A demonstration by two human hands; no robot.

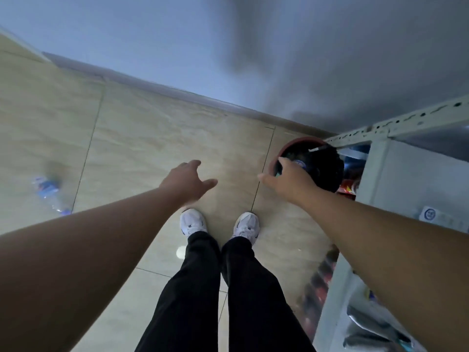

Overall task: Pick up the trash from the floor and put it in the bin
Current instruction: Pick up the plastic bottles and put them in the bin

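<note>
A clear plastic bottle [49, 193] with a blue label lies on its side on the tiled floor at the far left, blurred. A round bin [299, 142] with a red rim and a black liner stands by the wall at the right. My right hand [289, 181] is over the bin's near rim, thumb spread, fingers pointing into the opening. A blue-and-white item [300, 163] shows inside the bin just past those fingers. My left hand [186, 181] hovers over the floor in the middle, fingers apart and holding nothing, far from the bottle.
A grey metal shelf rack [396, 174] with packaged goods stands right beside the bin. The wall and its skirting [177, 92] run behind. My white shoes [218, 224] stand on the beige tiles between bottle and bin.
</note>
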